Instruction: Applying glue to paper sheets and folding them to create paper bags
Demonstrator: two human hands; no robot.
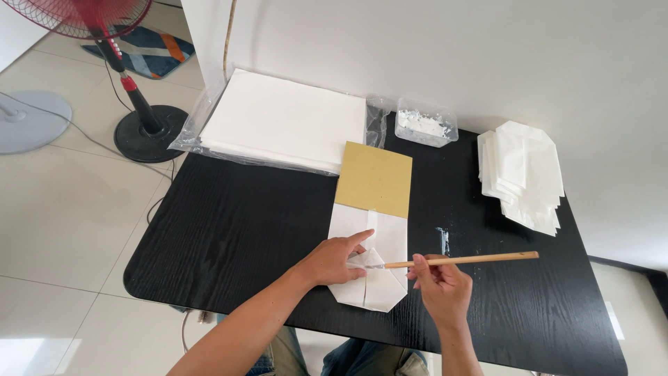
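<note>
From above, my left hand (336,259) lies flat, fingers pressed down on the folded white paper bag (369,256) on the black wooden table (229,230). My right hand (440,284) pinches a thin wooden-handled brush (459,260), its tip touching the paper's folded flap.

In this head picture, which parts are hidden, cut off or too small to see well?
- Brush tip: too small, partly behind the left hand; bristles unclear.
- Folded white paper: its left fold lies under the left hand.
- Yellow board: lower end inside the paper.
- Clear tub: white contents too small to identify.
- Red fan: head cut off by the top edge.
- Right hand: palm side hidden.
</note>
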